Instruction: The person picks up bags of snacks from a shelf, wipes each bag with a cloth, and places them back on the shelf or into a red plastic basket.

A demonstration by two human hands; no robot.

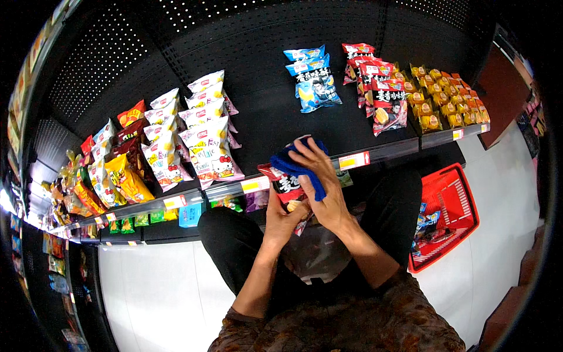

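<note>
Before my lap, my left hand (283, 220) grips a red snack bag (288, 187) by its lower part. My right hand (323, 189) presses a folded blue cloth (303, 163) against the upper part of the same bag, hiding much of its front. Both hands are just off the front edge of a black store shelf (272, 110). On that shelf stand blue snack bags (314, 83) and, to their right, a row of similar red snack bags (387, 105).
White snack bags (213, 152) and a yellow bag (127, 178) line the shelf's left side. Small yellow packs (440, 99) fill its right end. A red shopping basket (468, 207) holding several packs stands on the white floor (497, 189) by my right knee. Price tags (354, 160) run along the shelf edge.
</note>
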